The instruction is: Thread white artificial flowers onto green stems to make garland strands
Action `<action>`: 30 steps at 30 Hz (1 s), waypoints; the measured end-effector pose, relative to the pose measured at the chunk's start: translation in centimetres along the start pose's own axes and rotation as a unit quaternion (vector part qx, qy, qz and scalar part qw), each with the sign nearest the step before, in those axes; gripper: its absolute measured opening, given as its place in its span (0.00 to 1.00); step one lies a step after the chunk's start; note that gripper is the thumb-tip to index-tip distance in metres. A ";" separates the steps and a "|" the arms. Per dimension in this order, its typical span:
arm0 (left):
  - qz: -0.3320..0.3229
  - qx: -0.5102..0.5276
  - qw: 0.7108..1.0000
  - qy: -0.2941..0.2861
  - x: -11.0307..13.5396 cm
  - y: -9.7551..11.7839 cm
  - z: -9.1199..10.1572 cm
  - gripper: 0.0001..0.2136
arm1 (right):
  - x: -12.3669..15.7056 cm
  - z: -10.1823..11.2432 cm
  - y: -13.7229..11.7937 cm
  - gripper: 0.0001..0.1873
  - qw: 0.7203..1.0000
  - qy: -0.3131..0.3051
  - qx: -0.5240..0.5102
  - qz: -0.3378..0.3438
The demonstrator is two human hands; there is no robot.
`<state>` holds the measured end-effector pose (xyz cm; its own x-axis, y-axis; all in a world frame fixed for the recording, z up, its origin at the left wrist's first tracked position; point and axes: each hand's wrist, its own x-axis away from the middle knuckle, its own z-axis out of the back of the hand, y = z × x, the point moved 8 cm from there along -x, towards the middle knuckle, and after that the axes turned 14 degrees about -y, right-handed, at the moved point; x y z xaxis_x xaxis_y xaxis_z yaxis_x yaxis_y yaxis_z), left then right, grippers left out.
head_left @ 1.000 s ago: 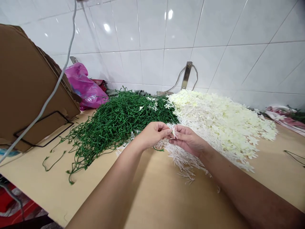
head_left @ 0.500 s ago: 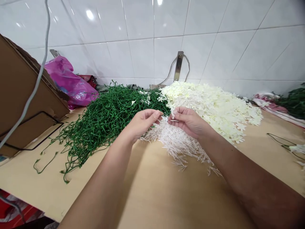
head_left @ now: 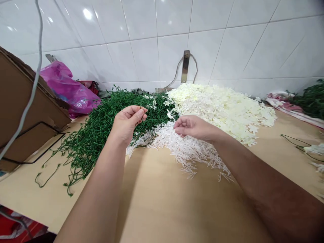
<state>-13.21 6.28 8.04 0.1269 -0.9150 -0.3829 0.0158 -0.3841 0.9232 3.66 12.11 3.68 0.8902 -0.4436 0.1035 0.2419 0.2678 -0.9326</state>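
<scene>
My left hand [head_left: 130, 121] is raised in front of the green pile, thumb and forefinger pinched on a thin green stem [head_left: 140, 107] of which only a short bit shows. My right hand [head_left: 189, 128] hovers over the heap of white stamens [head_left: 168, 136], its fingers curled together; anything between the fingertips is too small to make out. Between the hands, a single white flower [head_left: 170, 114] shows against the green; whether it is joined to the pinched stem I cannot tell. Green plastic stems [head_left: 101, 131] are heaped on the left, cream-white petals [head_left: 220, 108] on the right.
A cardboard box [head_left: 27, 111] and a black wire frame [head_left: 37, 160] stand at left, with a grey cable hanging before them. Behind are a pink plastic bag [head_left: 68, 91] and a tiled wall. Wire-stemmed white flowers [head_left: 315, 148] lie at the right edge of the table [head_left: 162, 202].
My hands have moved apart, the left going left and slightly up. The white flower that was at my right fingertips now shows between the hands, clear of those fingers.
</scene>
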 end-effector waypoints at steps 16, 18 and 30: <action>0.342 -0.157 0.778 -0.503 5.6 -6.0 -9.1 0.03 | -0.5 0.1 1.3 0.04 0.923 0.044 0.376 -0.062; 0.325 -0.185 0.773 -0.512 5.6 -6.0 -9.5 0.04 | -0.4 0.6 1.3 0.03 0.927 0.056 0.368 -0.056; 0.239 -0.328 0.879 -0.252 1.3 -4.1 -4.0 0.10 | 1.5 6.1 0.4 0.04 0.975 0.136 0.174 0.019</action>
<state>-9.14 7.11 3.89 -0.1774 -0.9544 0.2401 0.6688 0.0620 0.7409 7.43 16.79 5.55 0.7775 -0.6253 -0.0677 0.3700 0.5418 -0.7547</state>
